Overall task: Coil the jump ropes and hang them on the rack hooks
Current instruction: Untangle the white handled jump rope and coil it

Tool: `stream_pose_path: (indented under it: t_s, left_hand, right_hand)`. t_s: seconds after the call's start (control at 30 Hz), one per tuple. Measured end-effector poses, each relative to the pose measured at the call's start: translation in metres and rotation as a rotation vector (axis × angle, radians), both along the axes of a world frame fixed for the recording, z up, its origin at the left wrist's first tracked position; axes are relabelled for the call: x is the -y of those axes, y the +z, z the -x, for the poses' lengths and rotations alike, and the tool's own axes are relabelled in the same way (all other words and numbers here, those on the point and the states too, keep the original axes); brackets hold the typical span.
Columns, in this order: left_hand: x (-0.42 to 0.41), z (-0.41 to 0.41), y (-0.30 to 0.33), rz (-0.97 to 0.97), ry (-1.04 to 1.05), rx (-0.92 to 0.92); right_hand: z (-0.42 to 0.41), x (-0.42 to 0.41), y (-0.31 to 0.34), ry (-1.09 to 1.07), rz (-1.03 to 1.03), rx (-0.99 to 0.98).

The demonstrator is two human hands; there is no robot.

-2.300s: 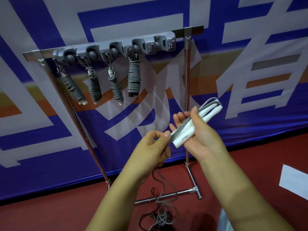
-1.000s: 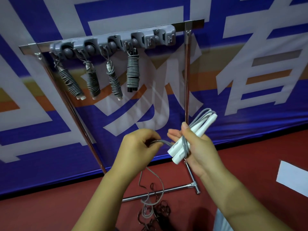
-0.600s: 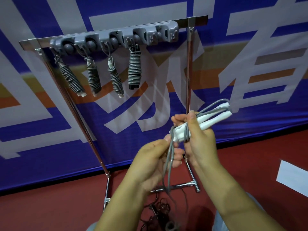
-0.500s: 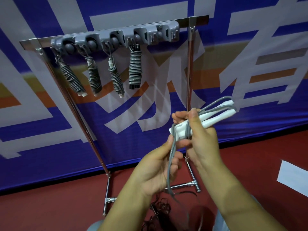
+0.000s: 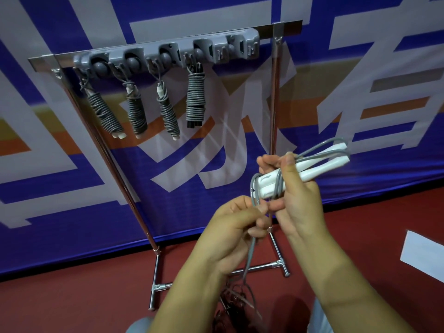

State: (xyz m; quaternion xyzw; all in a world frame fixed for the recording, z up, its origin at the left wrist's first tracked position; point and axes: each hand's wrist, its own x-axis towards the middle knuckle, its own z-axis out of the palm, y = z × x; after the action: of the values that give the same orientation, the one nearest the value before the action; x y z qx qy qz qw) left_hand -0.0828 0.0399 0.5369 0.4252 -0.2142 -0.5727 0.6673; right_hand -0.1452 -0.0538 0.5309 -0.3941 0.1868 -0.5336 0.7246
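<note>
My right hand point(image 5: 298, 203) grips the two white handles point(image 5: 319, 168) of a jump rope, held together and pointing up to the right. A few turns of its grey cord point(image 5: 278, 185) circle the handles' lower ends. My left hand point(image 5: 230, 234) pinches the cord just below the handles, and the rest hangs down toward the floor. Ahead stands a metal rack point(image 5: 272, 97) with a grey hook strip point(image 5: 165, 54). Several coiled ropes point(image 5: 195, 102) hang from its hooks; the rightmost hooks point(image 5: 245, 48) carry nothing.
A tangle of loose cord point(image 5: 237, 299) lies on the red floor at the rack's base bar point(image 5: 259, 267). A blue and white banner point(image 5: 72, 179) covers the wall behind. A white sheet point(image 5: 425, 255) lies on the floor at right.
My left hand has swung round the handles and back below them, laying another turn of cord on their lower ends. My right hand has risen slightly with the handles.
</note>
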Motion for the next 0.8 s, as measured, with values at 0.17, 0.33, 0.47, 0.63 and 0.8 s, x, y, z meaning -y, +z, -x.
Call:
stream_pose_path:
  t_s: [0.17, 0.33, 0.47, 0.63, 0.8]
  left_hand:
    - [-0.003, 0.001, -0.001, -0.032, -0.009, -0.273]
    - [0.002, -0.002, -0.007, -0.102, 0.011, -0.481]
    - [0.005, -0.001, -0.01, -0.02, -0.066, -0.541]
    - [0.003, 0.004, -0.015, -0.071, -0.098, -0.212]
    - [-0.005, 0.004, -0.011, -0.167, -0.21, 0.195]
  right_hand:
    - [0.003, -0.001, 0.001, 0.014, 0.069, -0.015]
    - [0.005, -0.003, 0.001, 0.029, 0.08, -0.016]
    - [0.002, -0.005, 0.003, 0.029, 0.121, -0.04]
    - [0.001, -0.005, 0.004, 0.051, 0.108, -0.051]
    - [0.001, -0.01, 0.005, 0.143, -0.013, 0.048]
